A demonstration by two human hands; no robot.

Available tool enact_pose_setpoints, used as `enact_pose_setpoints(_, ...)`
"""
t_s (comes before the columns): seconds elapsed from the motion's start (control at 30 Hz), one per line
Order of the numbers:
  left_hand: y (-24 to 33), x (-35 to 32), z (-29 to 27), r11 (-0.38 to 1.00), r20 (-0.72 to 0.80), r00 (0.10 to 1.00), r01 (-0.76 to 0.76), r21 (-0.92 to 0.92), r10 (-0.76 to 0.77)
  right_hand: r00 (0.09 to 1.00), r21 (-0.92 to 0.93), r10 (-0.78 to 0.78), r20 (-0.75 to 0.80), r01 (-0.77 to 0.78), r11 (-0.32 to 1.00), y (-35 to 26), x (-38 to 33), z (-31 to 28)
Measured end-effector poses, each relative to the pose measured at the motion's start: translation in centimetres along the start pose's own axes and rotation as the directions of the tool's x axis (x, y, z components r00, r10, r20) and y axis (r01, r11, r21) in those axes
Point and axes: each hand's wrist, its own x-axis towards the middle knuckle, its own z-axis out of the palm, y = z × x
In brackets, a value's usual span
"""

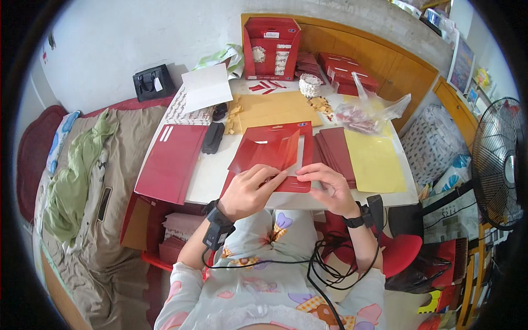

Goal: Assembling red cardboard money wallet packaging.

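In front of me on the white table lies a red cardboard panel (250, 138) with a hanging slot at its top. A reddish, see-through-looking sheet (275, 157) stands raised at an angle over it, and a whitish strip (300, 154) runs along its right side. My left hand (250, 190) is closed, thumb and index finger pinching the lower edge of the raised sheet. Beside it, my right hand (330, 187) bends its fingers onto the panel's lower right, fingertips close to the strip's lower end. Part of the panel is hidden under my hands.
Dark red cards (335, 154) and a yellow sheet (379, 165) lie right; a red folder (171, 159) and black case (213, 137) lie left. Behind stand a red display box (270, 49), white roll (310, 85) and plastic bag (366, 113). A fan (499, 162) stands far right.
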Motion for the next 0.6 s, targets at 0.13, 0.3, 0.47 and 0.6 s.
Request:
enact_pose_setpoints(0.13, 0.0, 0.1, 0.0, 1.000, -0.009, 1.000, -0.008, -0.004, 0.008, 1.000, -0.073, 0.003, 0.006, -0.002, 0.997, -0.5, 0.2, -0.1)
enact_pose_setpoints(0.3, 0.0, 0.0, 0.3, 1.000, -0.018, 1.000, -0.017, 0.000, 0.017, 1.000, -0.191, -0.015, -0.007, 0.013, 0.982, -1.2, 0.3, 0.0)
enact_pose_setpoints(0.47, -0.3, -0.3, 0.4, 0.998, -0.009, 0.999, -0.046, 0.033, 0.046, 1.000, -0.240, -0.004, -0.031, -0.003, 0.971, -0.9, 0.0, 0.1)
enact_pose_setpoints(0.6, -0.4, -0.7, -0.9, 0.998, 0.032, 0.999, 0.028, 0.062, -0.030, 0.999, -0.204, -0.022, -0.023, 0.017, 0.979, -0.1, -0.4, -0.6)
